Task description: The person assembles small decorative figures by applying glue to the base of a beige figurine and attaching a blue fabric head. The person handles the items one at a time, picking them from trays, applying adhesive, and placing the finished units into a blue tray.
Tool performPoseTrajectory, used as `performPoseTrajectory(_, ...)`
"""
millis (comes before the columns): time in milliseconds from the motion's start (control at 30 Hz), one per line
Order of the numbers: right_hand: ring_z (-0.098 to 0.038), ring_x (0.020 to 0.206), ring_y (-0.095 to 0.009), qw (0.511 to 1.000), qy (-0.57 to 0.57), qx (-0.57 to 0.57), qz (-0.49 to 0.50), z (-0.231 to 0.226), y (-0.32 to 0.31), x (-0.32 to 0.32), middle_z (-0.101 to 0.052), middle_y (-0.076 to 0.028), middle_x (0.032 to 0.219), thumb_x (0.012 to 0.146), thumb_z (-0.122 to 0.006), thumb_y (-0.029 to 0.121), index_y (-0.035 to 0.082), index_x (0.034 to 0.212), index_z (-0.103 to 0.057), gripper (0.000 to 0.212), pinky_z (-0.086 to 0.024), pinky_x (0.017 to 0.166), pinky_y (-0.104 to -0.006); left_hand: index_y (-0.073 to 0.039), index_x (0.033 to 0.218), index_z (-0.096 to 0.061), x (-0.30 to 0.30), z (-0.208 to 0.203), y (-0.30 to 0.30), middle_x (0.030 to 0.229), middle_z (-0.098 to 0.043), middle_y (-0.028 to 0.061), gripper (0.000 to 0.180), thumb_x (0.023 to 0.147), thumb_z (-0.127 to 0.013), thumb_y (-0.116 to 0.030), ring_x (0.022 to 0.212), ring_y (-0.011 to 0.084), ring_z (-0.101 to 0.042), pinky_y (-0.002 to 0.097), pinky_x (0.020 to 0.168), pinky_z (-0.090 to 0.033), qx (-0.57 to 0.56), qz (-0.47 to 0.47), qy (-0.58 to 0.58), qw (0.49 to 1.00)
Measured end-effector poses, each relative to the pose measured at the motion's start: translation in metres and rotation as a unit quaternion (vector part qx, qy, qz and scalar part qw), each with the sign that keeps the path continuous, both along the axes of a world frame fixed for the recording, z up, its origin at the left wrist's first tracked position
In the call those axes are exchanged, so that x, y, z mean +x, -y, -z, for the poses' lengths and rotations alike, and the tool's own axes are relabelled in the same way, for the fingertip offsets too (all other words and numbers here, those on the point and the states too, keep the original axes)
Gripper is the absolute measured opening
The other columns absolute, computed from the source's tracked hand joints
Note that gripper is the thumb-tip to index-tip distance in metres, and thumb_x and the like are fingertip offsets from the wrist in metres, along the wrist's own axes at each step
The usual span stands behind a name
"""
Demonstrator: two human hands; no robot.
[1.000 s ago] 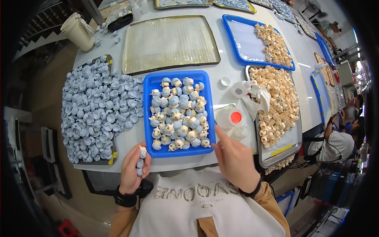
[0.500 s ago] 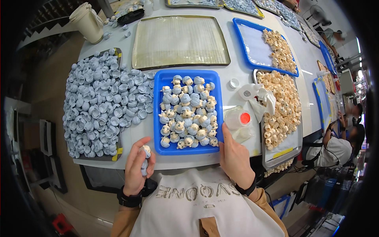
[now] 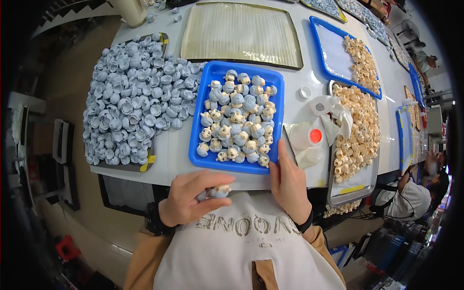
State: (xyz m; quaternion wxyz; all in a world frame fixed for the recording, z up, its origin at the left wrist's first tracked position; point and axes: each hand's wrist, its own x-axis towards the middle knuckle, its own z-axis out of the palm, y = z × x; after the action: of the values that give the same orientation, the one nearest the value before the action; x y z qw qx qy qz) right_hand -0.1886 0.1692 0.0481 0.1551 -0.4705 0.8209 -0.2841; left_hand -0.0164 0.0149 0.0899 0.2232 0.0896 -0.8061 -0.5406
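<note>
My left hand (image 3: 191, 195) is closed in front of the near edge of the blue tray. Between its thumb and fingers is a small doll head (image 3: 221, 192) with a cream part and a blue cap. A second light blue piece (image 3: 202, 195) shows beside it, partly hidden by the fingers. My right hand (image 3: 291, 191) lies at the near right corner of the blue tray (image 3: 195, 145), its fingers stretched along the rim and its thumb by the corner. I see nothing held in it. Many cream-and-blue doll heads (image 3: 237, 116) lie in that tray.
A heap of light blue caps (image 3: 128, 104) spills from a tray at left. Cream pieces (image 3: 355, 142) fill a metal tray at right. A red-topped container (image 3: 309, 135), a white bottle (image 3: 321, 105) and tissue (image 3: 342, 121) stand between. A large shallow tray (image 3: 241, 34) lies behind.
My left hand has moved right and turned, bringing the doll head in front of the blue tray. My right hand stays by the tray's near right corner. The whole view has shifted and tilted.
</note>
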Motion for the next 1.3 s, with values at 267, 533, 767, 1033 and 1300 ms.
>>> performPoseTrajectory(267,-0.057,0.059,-0.034,0.998,0.06,-0.018,0.023,0.0,-0.005,-0.003,-0.057,-0.018,0.07,0.079,-0.057,0.004,-0.006,0.131,-0.031,0.059,-0.044,0.052,-0.0398,-0.004,0.1,-0.062,-0.035,-0.002,0.015,0.084,-0.064,0.0092,0.032,0.069,-0.072,-0.01,0.056,0.0184,-0.055,0.0282,0.052,-0.045,-0.186,-0.07,0.106,0.974)
performPoseTrajectory(533,-0.056,0.055,-0.031,0.997,0.061,-0.051,0.018,0.007,-0.006,-0.004,-0.055,-0.016,0.066,0.08,-0.058,0.005,-0.006,0.131,-0.032,0.058,-0.043,0.049,-0.0375,-0.006,0.118,-0.05,-0.078,-0.001,0.043,0.07,-0.059,0.0098,0.05,0.072,-0.069,-0.009,0.056,0.0193,-0.055,0.0292,0.055,-0.044,-0.182,-0.071,0.197,0.961)
performPoseTrajectory(767,-0.056,0.055,-0.03,0.995,0.081,-0.058,0.017,0.007,-0.007,-0.007,-0.054,-0.014,0.066,0.079,-0.058,0.005,-0.007,0.129,-0.034,0.057,-0.042,0.049,-0.0371,-0.003,0.114,-0.049,-0.055,-0.02,0.056,0.07,-0.047,0.0014,0.037,0.079,-0.061,-0.008,0.056,0.0129,-0.046,0.0239,0.053,-0.041,0.056,-0.075,0.145,0.985)
performPoseTrajectory(1033,-0.055,0.055,-0.028,0.997,0.065,-0.049,0.012,0.007,-0.007,-0.009,-0.054,-0.013,0.066,0.078,-0.06,0.006,-0.007,0.129,-0.034,0.058,-0.043,0.049,-0.0366,-0.003,0.112,-0.045,-0.033,-0.025,0.094,0.082,-0.046,0.0024,0.022,0.094,-0.041,-0.015,0.048,0.0035,-0.033,0.0156,0.038,-0.027,0.679,-0.067,-0.013,0.731)
performPoseTrajectory(1300,-0.057,0.06,-0.029,0.991,0.096,-0.082,0.053,0.007,-0.001,-0.001,-0.057,-0.016,0.08,0.075,-0.057,0.003,-0.001,0.124,-0.041,0.052,-0.045,0.053,-0.0364,-0.004,0.091,-0.059,-0.033,-0.036,0.116,0.074,-0.055,0.0006,0.016,0.081,-0.06,-0.017,0.053,0.0096,-0.047,0.0234,0.049,-0.037,0.003,-0.079,0.231,0.97)
